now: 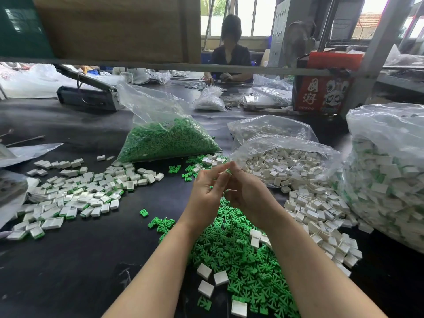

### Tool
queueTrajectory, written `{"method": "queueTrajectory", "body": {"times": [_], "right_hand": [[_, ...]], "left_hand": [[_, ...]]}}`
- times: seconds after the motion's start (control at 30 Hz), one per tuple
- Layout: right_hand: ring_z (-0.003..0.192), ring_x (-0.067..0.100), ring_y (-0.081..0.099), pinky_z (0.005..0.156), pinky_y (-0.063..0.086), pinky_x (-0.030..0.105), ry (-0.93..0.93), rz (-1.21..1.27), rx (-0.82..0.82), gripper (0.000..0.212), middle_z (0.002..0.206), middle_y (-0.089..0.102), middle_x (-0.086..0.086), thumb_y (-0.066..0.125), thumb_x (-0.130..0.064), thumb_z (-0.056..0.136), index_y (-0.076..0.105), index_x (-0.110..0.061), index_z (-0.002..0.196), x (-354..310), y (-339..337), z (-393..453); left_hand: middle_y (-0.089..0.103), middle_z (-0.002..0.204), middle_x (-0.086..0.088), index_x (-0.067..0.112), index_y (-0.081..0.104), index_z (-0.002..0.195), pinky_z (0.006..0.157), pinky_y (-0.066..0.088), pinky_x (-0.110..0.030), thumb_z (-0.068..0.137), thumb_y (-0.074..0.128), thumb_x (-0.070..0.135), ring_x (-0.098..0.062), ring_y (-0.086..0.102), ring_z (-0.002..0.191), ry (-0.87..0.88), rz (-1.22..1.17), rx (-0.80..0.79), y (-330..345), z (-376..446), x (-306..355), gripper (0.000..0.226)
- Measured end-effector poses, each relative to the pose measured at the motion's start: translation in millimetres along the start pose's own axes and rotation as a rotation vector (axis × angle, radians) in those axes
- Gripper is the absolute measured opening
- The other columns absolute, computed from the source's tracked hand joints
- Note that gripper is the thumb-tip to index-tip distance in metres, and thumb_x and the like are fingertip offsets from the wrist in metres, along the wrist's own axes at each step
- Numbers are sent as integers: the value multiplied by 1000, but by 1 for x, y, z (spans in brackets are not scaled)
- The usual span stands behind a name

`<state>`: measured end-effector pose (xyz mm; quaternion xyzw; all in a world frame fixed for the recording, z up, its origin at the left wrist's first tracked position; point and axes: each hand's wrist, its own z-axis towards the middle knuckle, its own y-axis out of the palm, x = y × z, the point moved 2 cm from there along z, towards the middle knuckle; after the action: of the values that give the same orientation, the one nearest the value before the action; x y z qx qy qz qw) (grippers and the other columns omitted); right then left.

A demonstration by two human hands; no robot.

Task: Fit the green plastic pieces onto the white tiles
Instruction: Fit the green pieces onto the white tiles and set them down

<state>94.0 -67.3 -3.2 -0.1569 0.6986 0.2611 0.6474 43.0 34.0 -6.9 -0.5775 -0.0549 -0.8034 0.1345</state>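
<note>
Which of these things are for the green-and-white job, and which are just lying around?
For the job:
- loose green plastic pieces
- bag of green pieces
- open bag of white tiles
- spilled white tiles
- finished tiles with green
- left hand, right hand, pinching a small piece

Just lying about:
- red printed box
- grey metal machine
- fan

Hands at work: two, left hand (205, 193) and right hand (249, 193)
Bag of green pieces (167, 140): one
Bags of white tiles (282, 157): two
Bag of finished tiles (387, 173): one
Red box (321, 92): one
Loose pieces and tiles: too many to count
</note>
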Motion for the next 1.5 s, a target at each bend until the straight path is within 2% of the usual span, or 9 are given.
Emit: {"method": "queueTrajectory", "body": {"times": [0.2,0.33,0.5,0.63,0.8,0.97,1.13,1.3,1.5], "right_hand": [[60,12,45,55,27,26,-16,7,-27,70,84,61,15,45,-54,93,55,11,119,0,-2,-2],[62,15,41,55,23,28,29,20,-96,75,74,57,10,43,-58,90,54,12,116,0,0,-2],[65,16,40,60,23,29,92,43,-163,75,76,50,10,29,-54,101,47,15,124,2,0,-3],[65,13,45,59,27,26,63,48,-159,55,74,52,6,36,-55,96,53,-6,113,0,4,-5],[83,30,38,62,27,32,-22,-58,-122,79,97,52,22,44,-55,96,44,18,124,-3,7,-11],[83,31,38,64,28,33,-50,-95,-114,84,99,52,23,46,-59,92,44,17,126,1,9,-11],[62,14,44,54,26,27,-40,-48,-104,84,84,47,16,49,-59,88,44,19,120,5,12,-9],[78,26,44,64,30,31,-30,-27,-65,75,96,48,15,47,-50,94,45,20,121,11,10,-5],[60,10,40,54,28,24,-14,21,-56,36,76,42,9,47,-41,99,56,-8,110,15,11,-2]], "left_hand": [[72,88,-17,10,70,99,81,57,-47,91,66,15,-24,66,78,-17,-59,124,-7,1,3,11],[66,77,-26,8,69,95,65,54,-38,91,65,10,-18,58,62,-7,-70,135,-9,2,1,6],[65,65,-2,13,69,90,51,51,-27,88,63,13,-14,57,54,-15,-105,132,-9,3,-3,6],[60,55,7,14,66,86,45,46,-23,82,61,17,-9,53,47,-52,-133,140,-7,3,-3,7],[54,47,3,6,60,79,40,40,-20,86,56,3,-12,48,38,-111,-222,196,-1,3,1,8],[50,45,-2,6,56,71,36,37,-19,91,50,-5,-16,44,33,-168,-319,223,3,4,1,23],[56,49,2,-15,59,95,35,34,-16,91,51,-2,-10,44,34,-220,-399,222,7,2,-2,16],[73,90,-21,9,54,67,39,41,-19,90,53,-2,-10,56,43,-233,-430,239,8,2,-3,26],[74,92,-19,20,53,58,40,42,-23,91,54,2,-14,59,48,-216,-435,230,8,2,-4,37]]}}
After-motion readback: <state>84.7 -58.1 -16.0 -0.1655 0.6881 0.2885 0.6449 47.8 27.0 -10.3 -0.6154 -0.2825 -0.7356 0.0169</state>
